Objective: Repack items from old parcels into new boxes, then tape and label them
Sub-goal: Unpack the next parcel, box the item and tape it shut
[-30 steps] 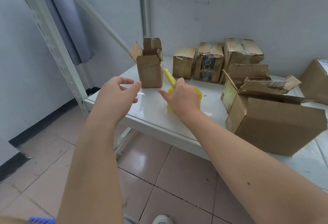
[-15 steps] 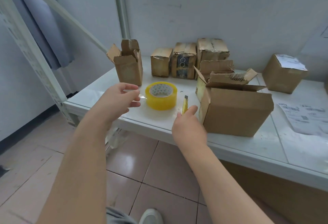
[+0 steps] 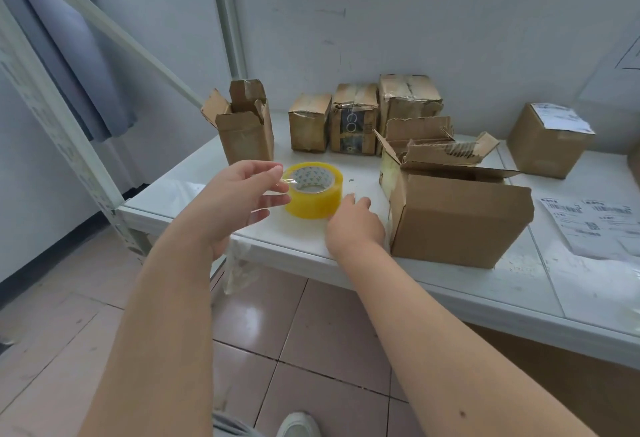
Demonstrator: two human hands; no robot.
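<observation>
Left hand [image 3: 239, 201] seemingly pinches the yellow packing-tape roll [image 3: 313, 194] by its loose end; right hand [image 3: 353, 225], grip hidden, should brace the roll so it peels straight.

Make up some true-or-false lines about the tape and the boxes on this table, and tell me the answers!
1. The yellow tape roll lies flat on the white table. True.
2. The tall box at the back left is sealed shut. False: its top flaps stand open.
3. The box with a white label stands at the far right. True.
4. The tape roll sits inside the big open box. False: it lies on the table, left of that box.
5. The left hand holds a clear tape strip. True.
</observation>
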